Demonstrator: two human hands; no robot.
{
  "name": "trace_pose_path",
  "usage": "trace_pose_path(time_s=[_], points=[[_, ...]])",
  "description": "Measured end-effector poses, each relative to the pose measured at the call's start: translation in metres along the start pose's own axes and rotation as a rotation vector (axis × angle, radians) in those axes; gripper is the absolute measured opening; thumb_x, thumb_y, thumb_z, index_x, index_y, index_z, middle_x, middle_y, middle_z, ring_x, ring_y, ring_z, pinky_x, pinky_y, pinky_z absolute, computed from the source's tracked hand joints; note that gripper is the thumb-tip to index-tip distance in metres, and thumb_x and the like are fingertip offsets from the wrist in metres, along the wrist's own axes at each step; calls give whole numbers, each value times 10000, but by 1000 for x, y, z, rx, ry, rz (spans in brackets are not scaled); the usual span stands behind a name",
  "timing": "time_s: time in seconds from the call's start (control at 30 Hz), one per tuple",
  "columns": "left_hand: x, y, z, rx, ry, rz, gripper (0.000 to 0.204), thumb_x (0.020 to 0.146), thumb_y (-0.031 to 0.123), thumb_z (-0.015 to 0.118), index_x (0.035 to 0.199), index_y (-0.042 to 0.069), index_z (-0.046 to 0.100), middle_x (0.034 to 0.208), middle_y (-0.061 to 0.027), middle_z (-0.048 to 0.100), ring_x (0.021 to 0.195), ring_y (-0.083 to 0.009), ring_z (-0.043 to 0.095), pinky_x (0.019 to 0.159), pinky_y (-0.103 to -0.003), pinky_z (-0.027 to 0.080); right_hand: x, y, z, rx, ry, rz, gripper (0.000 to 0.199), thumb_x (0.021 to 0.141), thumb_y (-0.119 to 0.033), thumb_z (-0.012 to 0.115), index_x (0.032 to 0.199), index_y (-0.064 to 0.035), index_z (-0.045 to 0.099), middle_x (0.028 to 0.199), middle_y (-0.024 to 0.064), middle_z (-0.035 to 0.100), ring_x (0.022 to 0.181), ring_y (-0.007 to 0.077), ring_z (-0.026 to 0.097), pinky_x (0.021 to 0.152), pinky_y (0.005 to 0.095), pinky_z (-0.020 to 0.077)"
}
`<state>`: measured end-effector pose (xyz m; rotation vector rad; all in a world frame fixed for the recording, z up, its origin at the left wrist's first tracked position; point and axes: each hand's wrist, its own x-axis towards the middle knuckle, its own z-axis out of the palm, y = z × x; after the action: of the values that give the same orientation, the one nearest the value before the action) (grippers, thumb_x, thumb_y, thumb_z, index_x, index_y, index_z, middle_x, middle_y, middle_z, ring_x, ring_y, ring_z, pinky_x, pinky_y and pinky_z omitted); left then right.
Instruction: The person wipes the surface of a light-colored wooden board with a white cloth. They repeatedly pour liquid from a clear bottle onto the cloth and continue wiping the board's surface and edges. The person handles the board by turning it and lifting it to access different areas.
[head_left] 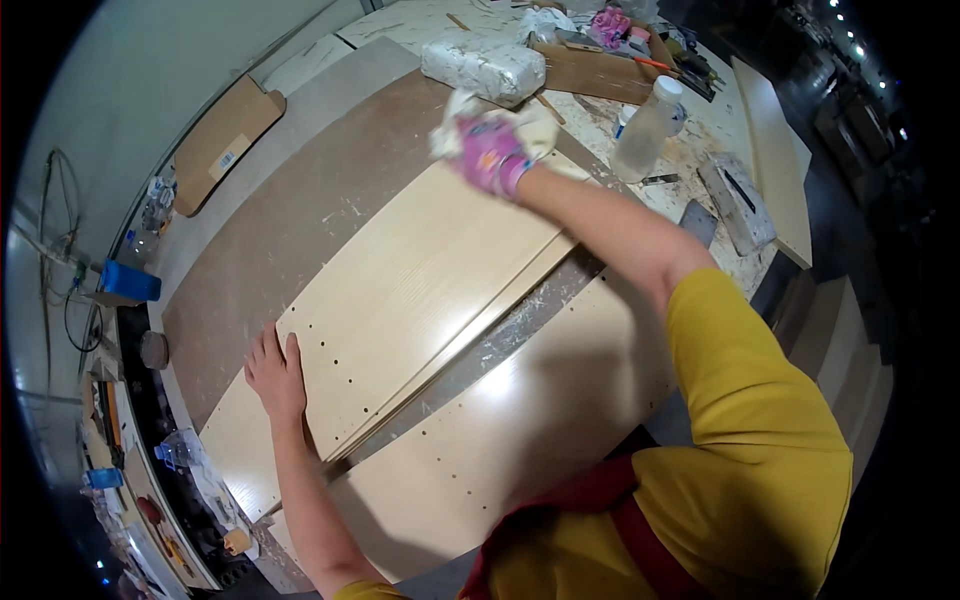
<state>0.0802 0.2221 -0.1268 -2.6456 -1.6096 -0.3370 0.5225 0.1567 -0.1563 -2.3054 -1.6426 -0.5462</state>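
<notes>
Pale wood panel lies on brown tabletop before me, long axis slanting from near left to far right; 1 similar board roughly parallel, nearer person. Right hand, in 1 pink glove, curled over 1 whitish cloth at panel's far end. Bare left hand open, resting at near-left end. Beyond: 1 wrapped block, 1 cloudy bottle.

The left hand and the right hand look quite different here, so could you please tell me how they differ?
The left hand is bare, whereas the right hand wears a pink patterned glove. The left hand lies at the near-left end of the pale board; the right hand is on a bunched off-white cloth toward the far end. Both are at this board.
</notes>
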Motion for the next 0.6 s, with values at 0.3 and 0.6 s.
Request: trace_pose_path(time_s=[0.3, 0.6], points=[[11, -15, -2, 20, -36, 64, 434, 917, 417, 464, 1179, 78, 527, 1124, -143, 556, 1057, -334, 506, 916, -459, 362, -56, -46, -57, 582, -198, -152, 496, 794, -358, 631, 1186, -75, 522, 1057, 129, 613, 990, 275, 595, 941, 415, 407], [52, -25, 7, -235, -63, 68, 489, 872, 416, 563, 736, -52, 523, 641, -233, 506, 590, -348, 475, 603, -427, 411, -171, -125, -105, 359, -35, -247, 601, 811, -442, 559, 1332, -166, 447, 1392, 98, 422, 1354, 268, 294, 1124, 461, 150]])
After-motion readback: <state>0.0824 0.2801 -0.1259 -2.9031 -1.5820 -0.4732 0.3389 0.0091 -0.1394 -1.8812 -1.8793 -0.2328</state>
